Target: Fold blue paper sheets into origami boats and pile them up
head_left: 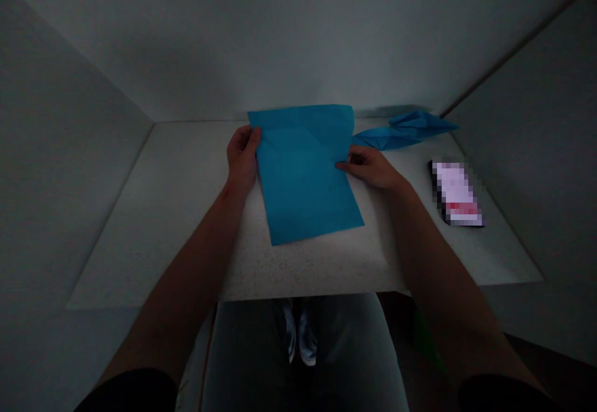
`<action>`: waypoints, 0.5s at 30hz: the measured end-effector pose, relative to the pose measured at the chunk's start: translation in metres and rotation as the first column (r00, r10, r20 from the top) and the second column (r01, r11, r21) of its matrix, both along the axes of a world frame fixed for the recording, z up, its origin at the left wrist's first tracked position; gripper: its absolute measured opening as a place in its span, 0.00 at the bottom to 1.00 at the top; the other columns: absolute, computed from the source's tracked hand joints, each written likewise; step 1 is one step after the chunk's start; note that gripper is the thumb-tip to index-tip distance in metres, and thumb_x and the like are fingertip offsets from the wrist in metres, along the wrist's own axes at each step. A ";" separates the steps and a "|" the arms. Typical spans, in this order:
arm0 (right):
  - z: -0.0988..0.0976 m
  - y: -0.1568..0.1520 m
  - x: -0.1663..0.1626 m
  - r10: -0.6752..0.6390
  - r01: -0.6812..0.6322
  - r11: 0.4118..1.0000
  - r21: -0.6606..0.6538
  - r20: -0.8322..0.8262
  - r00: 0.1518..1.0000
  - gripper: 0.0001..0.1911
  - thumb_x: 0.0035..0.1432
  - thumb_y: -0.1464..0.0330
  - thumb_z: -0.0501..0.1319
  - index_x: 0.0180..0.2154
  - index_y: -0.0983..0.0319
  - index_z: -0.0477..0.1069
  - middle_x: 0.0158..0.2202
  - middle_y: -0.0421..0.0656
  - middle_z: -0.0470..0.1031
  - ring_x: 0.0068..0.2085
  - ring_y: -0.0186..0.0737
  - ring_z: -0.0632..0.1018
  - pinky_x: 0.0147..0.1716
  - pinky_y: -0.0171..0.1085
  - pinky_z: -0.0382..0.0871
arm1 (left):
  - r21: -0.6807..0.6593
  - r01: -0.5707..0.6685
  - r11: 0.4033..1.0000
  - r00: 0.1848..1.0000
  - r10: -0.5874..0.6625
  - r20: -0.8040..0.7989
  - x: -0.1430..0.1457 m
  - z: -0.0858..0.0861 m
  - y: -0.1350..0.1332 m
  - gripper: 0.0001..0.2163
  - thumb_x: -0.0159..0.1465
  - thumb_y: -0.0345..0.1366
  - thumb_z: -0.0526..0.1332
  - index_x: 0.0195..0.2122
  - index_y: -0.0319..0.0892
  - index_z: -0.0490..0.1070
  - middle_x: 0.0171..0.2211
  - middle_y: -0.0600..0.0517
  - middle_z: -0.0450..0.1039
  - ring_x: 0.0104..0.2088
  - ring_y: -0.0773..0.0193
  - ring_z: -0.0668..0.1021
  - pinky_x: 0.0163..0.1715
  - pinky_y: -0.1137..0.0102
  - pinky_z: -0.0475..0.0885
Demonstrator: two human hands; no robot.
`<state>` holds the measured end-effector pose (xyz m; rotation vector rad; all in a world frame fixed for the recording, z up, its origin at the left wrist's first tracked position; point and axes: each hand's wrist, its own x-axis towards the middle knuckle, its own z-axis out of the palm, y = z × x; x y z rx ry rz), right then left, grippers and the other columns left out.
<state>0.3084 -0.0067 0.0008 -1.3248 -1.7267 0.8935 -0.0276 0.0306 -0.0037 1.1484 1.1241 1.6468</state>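
A blue sheet of paper (305,179) is held up above the white table, its far edge raised and bending slightly at the upper right corner. My left hand (242,151) grips its left edge near the top, thumb on the front and fingers curled behind. On the opposite side, my right hand (370,164) pinches the right edge around mid-height. Folded blue paper shapes (410,131) lie just beyond my right hand, against the back wall.
The white table (186,213) is enclosed by a back wall (280,39) and side walls. A phone (456,194) with a lit, blurred screen lies at the right. The table's front edge is above my legs (303,362).
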 end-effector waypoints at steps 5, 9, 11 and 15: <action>-0.001 0.008 0.000 0.038 -0.052 0.994 -0.092 -0.153 0.987 0.24 0.56 0.43 0.76 0.35 0.54 0.74 0.26 0.38 0.75 0.30 0.43 0.76 0.31 0.42 0.71 | -0.073 0.114 0.991 0.993 -0.112 0.031 0.001 0.006 -0.004 0.37 0.71 0.77 0.54 0.45 0.47 0.83 0.30 0.47 0.78 0.35 0.54 0.85 0.33 0.63 0.80; 0.000 0.009 0.001 0.070 -0.077 0.997 -0.033 -0.182 0.981 0.22 0.54 0.48 0.78 0.32 0.54 0.73 0.30 0.42 0.80 0.34 0.46 0.80 0.37 0.45 0.77 | -0.076 0.141 0.987 0.990 -0.140 0.016 -0.002 0.006 -0.004 0.39 0.71 0.78 0.51 0.44 0.46 0.83 0.29 0.46 0.77 0.34 0.54 0.83 0.33 0.62 0.79; -0.002 0.009 0.002 0.094 -0.097 0.995 -0.003 -0.207 0.974 0.21 0.55 0.48 0.79 0.32 0.54 0.74 0.31 0.42 0.81 0.36 0.47 0.81 0.40 0.47 0.79 | -0.063 0.165 0.984 0.986 -0.166 -0.005 -0.002 0.003 -0.003 0.39 0.72 0.79 0.50 0.38 0.46 0.81 0.26 0.48 0.73 0.32 0.54 0.83 0.31 0.63 0.77; -0.007 0.011 0.004 0.119 -0.117 0.993 0.025 -0.270 0.955 0.21 0.54 0.48 0.81 0.36 0.53 0.79 0.35 0.42 0.83 0.37 0.47 0.82 0.41 0.47 0.79 | -0.012 0.244 0.970 0.967 -0.244 -0.075 0.000 0.001 -0.005 0.38 0.73 0.76 0.51 0.27 0.46 0.76 0.26 0.48 0.74 0.31 0.58 0.82 0.31 0.64 0.77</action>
